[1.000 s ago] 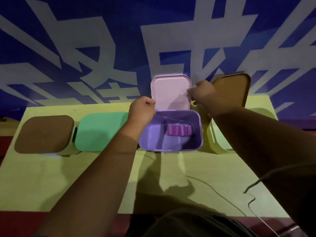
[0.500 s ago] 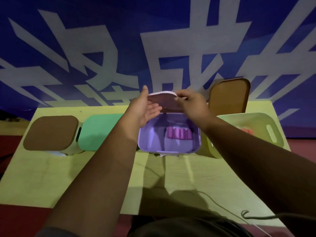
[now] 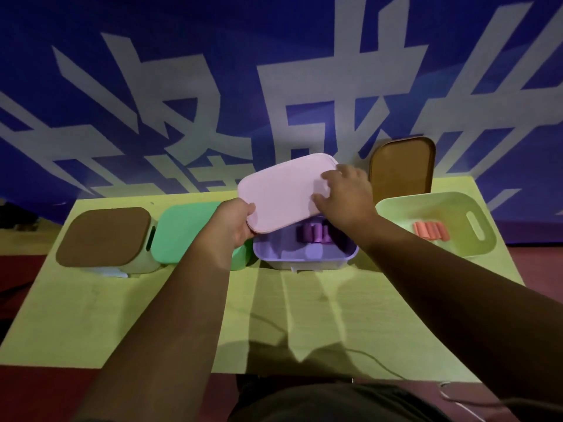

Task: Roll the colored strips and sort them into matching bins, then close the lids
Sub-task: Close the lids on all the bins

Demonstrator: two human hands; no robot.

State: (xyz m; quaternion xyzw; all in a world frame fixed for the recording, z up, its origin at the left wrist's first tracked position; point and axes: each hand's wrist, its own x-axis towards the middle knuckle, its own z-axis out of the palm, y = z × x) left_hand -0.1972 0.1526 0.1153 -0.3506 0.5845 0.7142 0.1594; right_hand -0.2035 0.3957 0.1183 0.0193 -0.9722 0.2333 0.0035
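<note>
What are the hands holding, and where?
The pink lid: the left hand grips its near left corner; the right hand rests on its right end.

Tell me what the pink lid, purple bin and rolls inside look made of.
Pink lid: likely plastic, matte; it looks flat and rigid though held tilted, with a moulded rim. Purple bin: likely plastic, smooth with a slight sheen, rounded moulded corners. Rolls: soft, matte strips, perhaps felt or foam; too small to tell.
</note>
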